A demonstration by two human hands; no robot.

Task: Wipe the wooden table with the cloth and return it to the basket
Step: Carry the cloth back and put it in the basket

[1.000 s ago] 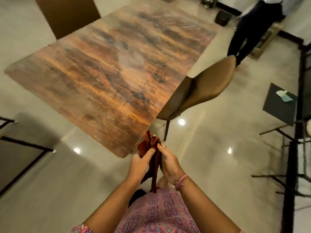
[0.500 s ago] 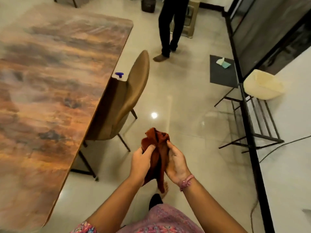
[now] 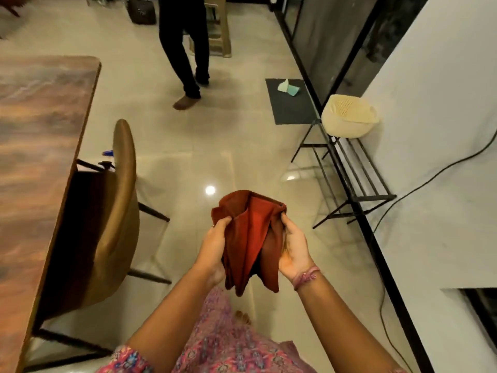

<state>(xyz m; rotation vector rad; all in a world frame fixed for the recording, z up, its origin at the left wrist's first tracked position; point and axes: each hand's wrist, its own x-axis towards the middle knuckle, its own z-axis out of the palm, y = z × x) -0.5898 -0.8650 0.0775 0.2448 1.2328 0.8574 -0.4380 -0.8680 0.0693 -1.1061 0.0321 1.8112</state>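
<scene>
Both hands (left hand [image 3: 212,247], right hand [image 3: 294,249]) grip cloth [image 3: 248,238].

cloth [image 3: 248,238]: rust red, darker brown-red in the folds
wooden table [image 3: 35,146]: mottled orange-brown with grey and dark streaks
basket [image 3: 349,117]: cream, fine perforated grid on the inner wall
chair [image 3: 118,211]: tan-brown shell, black legs
floor [image 3: 236,157]: glossy beige tiles with white light spots
mat [image 3: 291,106]: dark grey
folded cloths on mat [image 3: 289,88]: pale mint and teal
rack [image 3: 349,179]: black metal frame
wall [image 3: 435,130]: white, black cable across it
garment [image 3: 220,343]: pink with a small blue and purple floral print
wrist thread [image 3: 306,275]: pink
trousers of second person [image 3: 185,41]: black
stool [image 3: 217,28]: beige
</scene>
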